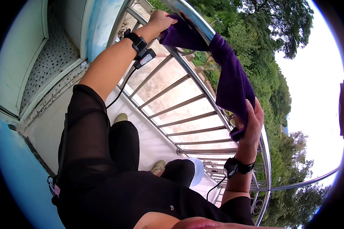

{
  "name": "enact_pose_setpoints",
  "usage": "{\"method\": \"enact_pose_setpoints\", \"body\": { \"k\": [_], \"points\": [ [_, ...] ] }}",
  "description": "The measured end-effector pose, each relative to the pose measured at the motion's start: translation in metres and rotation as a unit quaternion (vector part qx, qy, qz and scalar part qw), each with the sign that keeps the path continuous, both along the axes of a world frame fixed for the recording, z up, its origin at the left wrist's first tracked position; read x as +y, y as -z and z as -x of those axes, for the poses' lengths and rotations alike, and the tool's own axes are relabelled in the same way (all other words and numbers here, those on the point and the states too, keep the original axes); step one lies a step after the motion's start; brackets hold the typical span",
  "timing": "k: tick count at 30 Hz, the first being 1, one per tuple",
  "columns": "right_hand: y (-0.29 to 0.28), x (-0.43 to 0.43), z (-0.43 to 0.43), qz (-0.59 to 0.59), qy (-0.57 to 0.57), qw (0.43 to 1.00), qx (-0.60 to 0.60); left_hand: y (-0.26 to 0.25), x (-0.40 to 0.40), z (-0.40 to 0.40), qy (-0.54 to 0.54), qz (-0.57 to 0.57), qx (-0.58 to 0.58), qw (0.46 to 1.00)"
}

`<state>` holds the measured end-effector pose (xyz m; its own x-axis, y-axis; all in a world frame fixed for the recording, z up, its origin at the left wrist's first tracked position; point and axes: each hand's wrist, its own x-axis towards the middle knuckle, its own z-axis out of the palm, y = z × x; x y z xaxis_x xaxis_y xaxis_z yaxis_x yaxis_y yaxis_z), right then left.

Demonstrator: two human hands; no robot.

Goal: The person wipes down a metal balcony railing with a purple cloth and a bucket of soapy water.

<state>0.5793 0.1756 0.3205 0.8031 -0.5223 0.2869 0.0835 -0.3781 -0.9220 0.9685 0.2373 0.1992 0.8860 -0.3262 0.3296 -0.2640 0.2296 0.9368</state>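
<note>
A dark purple towel-like cloth (236, 77) is looped over the shiny metal top handrail (199, 20) of a balcony railing, with its two ends held apart. My left hand (160, 22) pinches the end on the inner side, near the upper left. My right hand (251, 118) grips the other end farther along the rail, at the right. Where the cloth crosses the handrail, it is bunched and hides the metal beneath. Each wrist wears a black strap with a small cabled device.
Below the handrail run metal bars (176, 104) with ring ornaments. A pale blue-white basin-like object (197, 171) stands by my right knee. An open doorway (50, 65) with a speckled floor and a blue wall (14, 160) lie to the left. Trees (246, 37) grow beyond the railing.
</note>
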Motion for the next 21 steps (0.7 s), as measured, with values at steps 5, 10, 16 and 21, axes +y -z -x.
{"method": "enact_pose_setpoints", "body": {
  "k": [5, 10, 16, 21],
  "points": [
    [-0.03, -0.032, -0.048, 0.017, 0.006, 1.0, 0.011, -0.04, 0.035, -0.009, 0.032, -0.048, -0.025, 0.998],
    [-0.029, -0.095, -0.082, -0.047, 0.053, 0.997, 0.026, -0.08, 0.14, 0.112, -0.068, -0.151, -0.403, 0.9],
    [-0.006, -0.135, -0.118, -0.059, 0.044, 0.996, 0.059, -0.042, 0.215, 0.14, -0.041, -0.097, -0.298, 0.949],
    [0.024, -0.06, -0.07, -0.007, 0.042, 0.999, -0.005, -0.016, 0.143, 0.054, -0.051, -0.106, -0.2, 0.973]
  ]
}}
